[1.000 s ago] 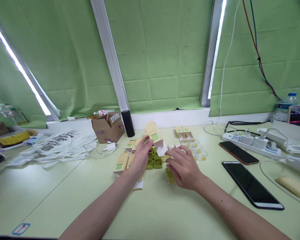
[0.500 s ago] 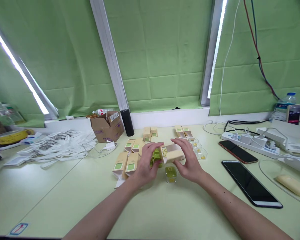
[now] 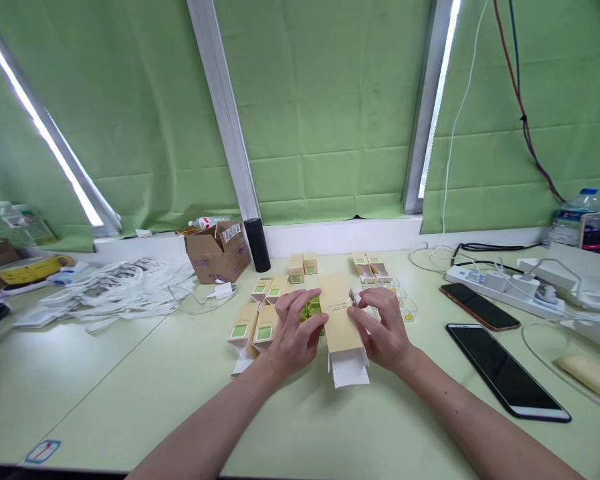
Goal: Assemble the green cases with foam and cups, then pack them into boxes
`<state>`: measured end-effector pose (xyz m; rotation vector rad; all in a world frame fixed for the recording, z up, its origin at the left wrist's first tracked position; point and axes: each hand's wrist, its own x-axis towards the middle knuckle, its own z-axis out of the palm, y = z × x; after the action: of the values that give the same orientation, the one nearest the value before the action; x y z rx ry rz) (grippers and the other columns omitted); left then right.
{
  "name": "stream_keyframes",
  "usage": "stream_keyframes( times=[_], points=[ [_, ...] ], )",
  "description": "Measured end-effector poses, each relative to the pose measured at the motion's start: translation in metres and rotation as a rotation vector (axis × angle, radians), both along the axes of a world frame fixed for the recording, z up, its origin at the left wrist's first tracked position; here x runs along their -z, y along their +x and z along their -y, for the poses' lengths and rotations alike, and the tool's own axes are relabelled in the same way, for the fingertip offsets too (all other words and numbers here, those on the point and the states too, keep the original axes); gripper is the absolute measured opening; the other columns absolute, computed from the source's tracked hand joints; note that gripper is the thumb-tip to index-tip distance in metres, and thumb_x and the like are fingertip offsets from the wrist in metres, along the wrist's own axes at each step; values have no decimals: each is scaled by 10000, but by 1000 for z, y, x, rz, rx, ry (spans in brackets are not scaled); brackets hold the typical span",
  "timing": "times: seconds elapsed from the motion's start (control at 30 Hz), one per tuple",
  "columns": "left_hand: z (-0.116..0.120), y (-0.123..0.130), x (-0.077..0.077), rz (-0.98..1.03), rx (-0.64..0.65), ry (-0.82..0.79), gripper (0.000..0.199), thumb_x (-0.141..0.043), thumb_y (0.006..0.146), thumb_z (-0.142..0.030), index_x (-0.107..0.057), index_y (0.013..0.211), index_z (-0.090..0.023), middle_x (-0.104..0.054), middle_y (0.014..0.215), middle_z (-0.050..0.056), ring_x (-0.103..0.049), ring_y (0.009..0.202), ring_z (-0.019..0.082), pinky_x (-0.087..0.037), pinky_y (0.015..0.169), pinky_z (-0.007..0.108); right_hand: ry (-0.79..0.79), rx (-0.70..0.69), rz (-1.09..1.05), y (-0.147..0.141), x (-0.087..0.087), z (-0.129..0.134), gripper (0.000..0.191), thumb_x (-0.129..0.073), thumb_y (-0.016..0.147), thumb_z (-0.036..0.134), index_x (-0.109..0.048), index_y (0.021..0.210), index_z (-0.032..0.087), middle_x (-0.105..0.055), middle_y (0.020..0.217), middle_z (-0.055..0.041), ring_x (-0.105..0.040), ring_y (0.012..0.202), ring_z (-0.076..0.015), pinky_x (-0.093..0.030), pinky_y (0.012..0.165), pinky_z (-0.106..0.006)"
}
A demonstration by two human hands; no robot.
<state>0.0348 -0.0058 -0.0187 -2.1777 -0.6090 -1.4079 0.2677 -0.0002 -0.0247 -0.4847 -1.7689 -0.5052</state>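
Note:
Between my hands is a tan paper box (image 3: 337, 313), its open end with a white flap pointing toward me. My left hand (image 3: 296, 333) pinches its left side with thumb and fingers. On the other side, my right hand (image 3: 384, 328) grips the box's right edge. Green-lidded small containers (image 3: 312, 307) show partly behind my left fingers. Tan boxes with green labels (image 3: 264, 327) stand close to the left of my left hand, some with white flaps out. Beyond my right hand sit several clear plastic cups (image 3: 406, 308) with yellow bits inside.
Farther back are two small groups of tan boxes (image 3: 366, 265). At left lie a heap of white straps (image 3: 125, 287), an open brown carton (image 3: 217, 255) and a black cylinder (image 3: 257, 245). Two phones (image 3: 505, 370) and a power strip (image 3: 505, 285) with cables lie at right.
The box has turned from lying sideways to having its open end toward me. A green-lidded container that stood between my hands is now hidden behind it. My right fingers have closed in.

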Motion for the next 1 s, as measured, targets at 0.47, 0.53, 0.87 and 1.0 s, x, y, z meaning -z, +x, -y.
stream_keyframes(
  times=[0.47,0.53,0.87,1.0],
  points=[
    [1,2,-1,34,35,-112,534,-597,989,-167,-476,1495,-283,-661,1443,151,-591,1341,332,-481,1084,537,-220,-169,-41,-5,-8,9,624,-603,944,188,-454,1543,280,-581,1438,-181,-580,1382,-388,-533,1102,-629],
    [1,4,-1,72,111,-186,554,-615,1004,-232,-466,1536,-263,-678,1381,158,-613,1293,330,-499,1072,526,-319,-225,-72,-7,-9,11,554,-596,959,223,-488,1502,253,-582,1440,-189,-584,1376,-380,-543,1104,-607],
    [8,16,8,547,289,-798,642,-742,952,-559,-456,1454,-279,-660,1209,108,-641,1195,285,-518,1031,440,-714,-499,-331,-22,3,7,428,-628,1055,429,-562,1449,275,-580,1429,-170,-705,1179,-291,-645,984,-476],
    [8,19,6,626,315,-904,604,-718,955,-605,-421,1376,-289,-656,1138,80,-650,1112,255,-520,966,395,-835,-575,-376,-25,4,12,513,-631,1055,435,-406,1506,338,-572,1474,-154,-738,1040,-250,-687,853,-436]
  ],
)
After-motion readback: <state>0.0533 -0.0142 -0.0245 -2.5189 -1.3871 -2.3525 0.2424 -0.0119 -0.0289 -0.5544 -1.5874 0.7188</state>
